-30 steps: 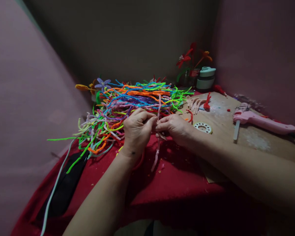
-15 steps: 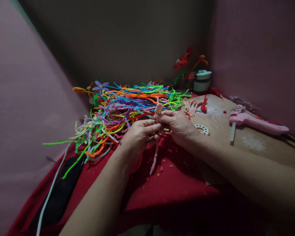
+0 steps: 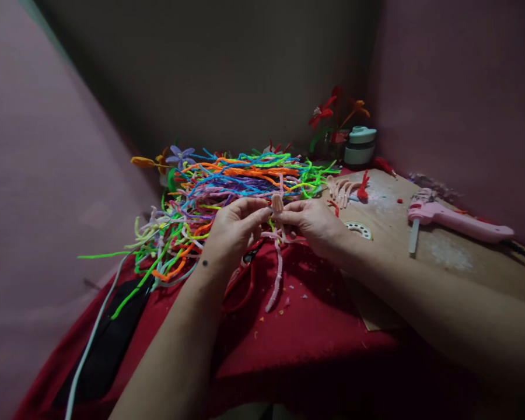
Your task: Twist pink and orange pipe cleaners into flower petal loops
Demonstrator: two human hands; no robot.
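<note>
Together, the left hand (image 3: 235, 228) and the right hand (image 3: 315, 224) pinch a fuzzy pink pipe cleaner (image 3: 278, 274) with their fingertips, just above the red cloth (image 3: 315, 332). Its bent top pokes up between the two hands, and its long tail hangs down to the cloth. Behind them lies a big pile of bright pipe cleaners (image 3: 227, 178), and a pink glue gun (image 3: 457, 220) rests on the board (image 3: 437, 256) to the right.

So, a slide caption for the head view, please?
Left hand and right hand hold a pink pipe cleaner over red cloth, beside a colourful pile.

Fuzzy pipe cleaners (image 3: 240, 175) on matt red cloth (image 3: 315, 326).
</note>
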